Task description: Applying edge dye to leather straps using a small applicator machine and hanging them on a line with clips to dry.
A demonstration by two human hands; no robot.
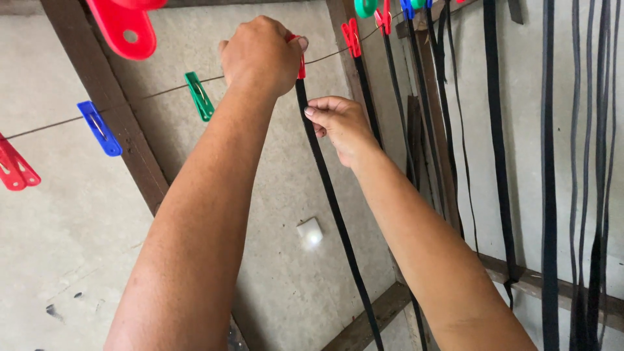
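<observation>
The left hand (260,55) is up at the thin wire line (162,91), fingers squeezed around a red clothes peg (301,62) that bites the top of a black strap (331,201) hanging straight down. The right hand (341,127) pinches that strap just below the peg. Pegging looks underway; next, I'd judge, the peg must clamp squarely before either hand lets go.
</observation>
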